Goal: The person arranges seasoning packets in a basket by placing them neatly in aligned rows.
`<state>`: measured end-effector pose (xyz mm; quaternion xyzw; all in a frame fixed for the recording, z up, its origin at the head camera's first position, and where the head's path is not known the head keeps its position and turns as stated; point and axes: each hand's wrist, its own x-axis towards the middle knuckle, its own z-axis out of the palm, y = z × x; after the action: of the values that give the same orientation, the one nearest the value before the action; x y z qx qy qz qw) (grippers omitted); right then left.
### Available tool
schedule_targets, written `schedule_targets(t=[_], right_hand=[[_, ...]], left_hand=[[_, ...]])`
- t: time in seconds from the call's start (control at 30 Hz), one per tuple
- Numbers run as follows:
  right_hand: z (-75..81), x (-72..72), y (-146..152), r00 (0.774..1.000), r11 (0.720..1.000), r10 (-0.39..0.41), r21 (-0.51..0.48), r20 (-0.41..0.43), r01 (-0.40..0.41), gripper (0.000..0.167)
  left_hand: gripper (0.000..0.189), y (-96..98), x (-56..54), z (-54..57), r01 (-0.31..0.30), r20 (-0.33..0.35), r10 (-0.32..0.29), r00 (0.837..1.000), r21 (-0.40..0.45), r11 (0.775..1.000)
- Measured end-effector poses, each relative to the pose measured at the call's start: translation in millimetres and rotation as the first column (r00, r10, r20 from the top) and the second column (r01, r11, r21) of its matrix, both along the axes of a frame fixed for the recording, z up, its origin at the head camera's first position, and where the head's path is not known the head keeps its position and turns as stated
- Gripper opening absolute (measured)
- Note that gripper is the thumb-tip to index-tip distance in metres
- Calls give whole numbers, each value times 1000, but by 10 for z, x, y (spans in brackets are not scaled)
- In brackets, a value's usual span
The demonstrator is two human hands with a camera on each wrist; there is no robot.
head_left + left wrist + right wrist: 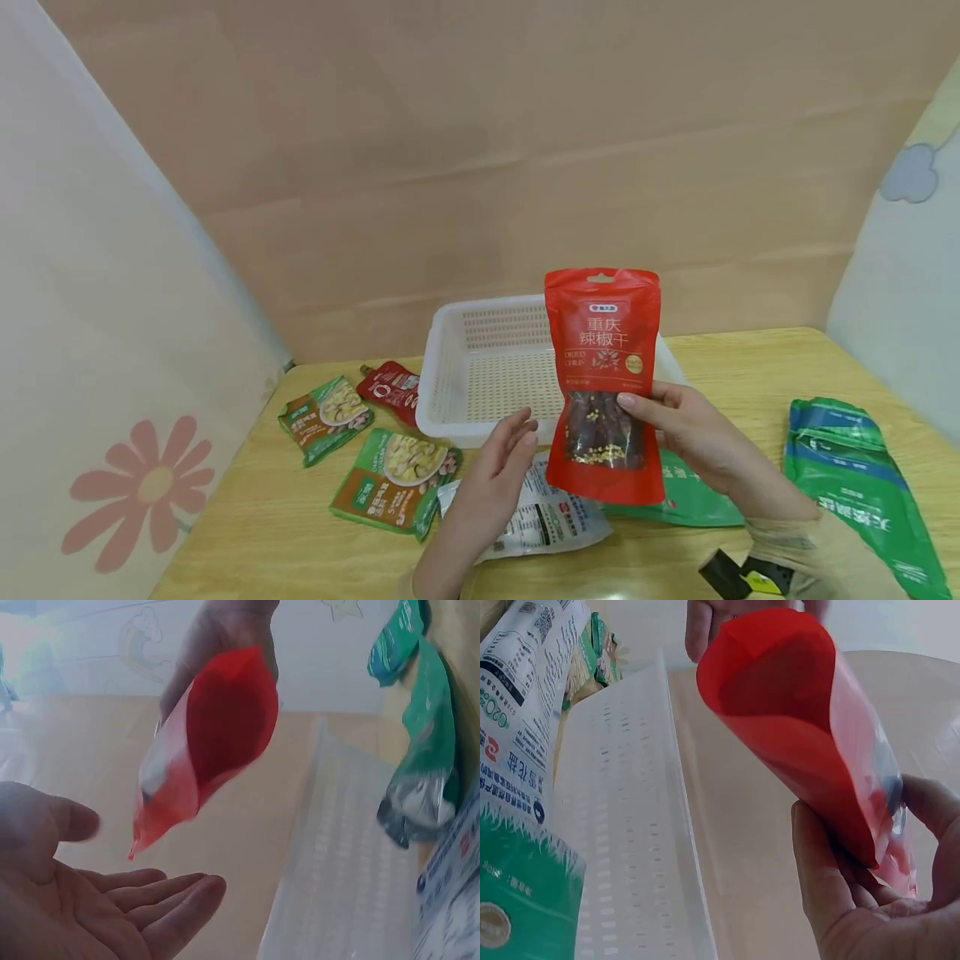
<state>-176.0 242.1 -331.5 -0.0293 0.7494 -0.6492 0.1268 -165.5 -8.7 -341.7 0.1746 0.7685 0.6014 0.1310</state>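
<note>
A red pouch of dried chilies (604, 367) is held upright by my right hand (686, 425), thumb on its front and fingers behind its right edge. Its clear window shows dark chilies and yellow seeds. In the right wrist view the pouch (780, 727) shows its folded red bottom, gripped between thumb and fingers (821, 877). My left hand (491, 483) is just left of the pouch, apart from it, fingers loosely extended and holding nothing; the left wrist view shows the gap between that hand (97, 892) and the pouch (202, 742).
Behind the pouch stands a white plastic basket (480, 417). On its left lie a dark red spouted pouch (390, 390) and two green-brown packets (326, 419). A white printed bag (551, 521) and green bags (697, 496) lie in front; another green bag (862, 492) is at right.
</note>
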Motion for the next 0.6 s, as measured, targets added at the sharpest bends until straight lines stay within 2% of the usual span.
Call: schedule_targets(t=[0.07,0.1,0.13,0.17,0.23,0.3,0.37,0.4,0.43,0.5,0.53,0.57,0.6], right_hand=[[12,19,39,1000,1000,-19,16,4,19,65],[17,29,60,1000,999,-28,20,5,28,65],[22,36,79,999,999,-35,21,4,35,65],[27,43,97,999,999,-42,23,5,42,65],[36,60,137,999,998,-53,26,3,53,65],[47,78,178,998,998,-57,28,0,57,64],[54,96,211,998,998,-61,33,-5,61,63],[57,104,222,998,997,-63,34,-6,63,63],[60,110,229,998,997,-63,33,-7,63,63],[63,118,233,998,997,-64,33,-5,64,62],[63,121,231,998,997,-65,30,-4,65,62],[63,122,227,998,997,-65,29,-2,65,63],[62,124,222,998,998,-65,29,-1,65,63]], left_hand=[[51,-51,-9,43,-26,-80,18,997,-93,995],[49,-73,-27,62,-46,-132,24,991,-163,986],[48,-97,-52,79,-67,-193,18,981,-249,966],[48,-122,-84,94,-87,-255,-3,967,-340,937],[50,-171,-158,115,-130,-364,-76,928,-508,852],[54,-214,-246,120,-174,-452,-178,874,-633,754],[59,-246,-339,97,-220,-507,-277,816,-717,662],[62,-257,-383,77,-247,-521,-309,796,-745,620],[64,-266,-425,51,-275,-528,-330,782,-768,579],[65,-280,-500,-14,-319,-533,-351,770,-798,512],[65,-286,-535,-46,-330,-526,-354,774,-811,484],[63,-291,-567,-74,-330,-511,-352,784,-823,462],[62,-298,-602,-101,-317,-493,-348,798,-833,454]])
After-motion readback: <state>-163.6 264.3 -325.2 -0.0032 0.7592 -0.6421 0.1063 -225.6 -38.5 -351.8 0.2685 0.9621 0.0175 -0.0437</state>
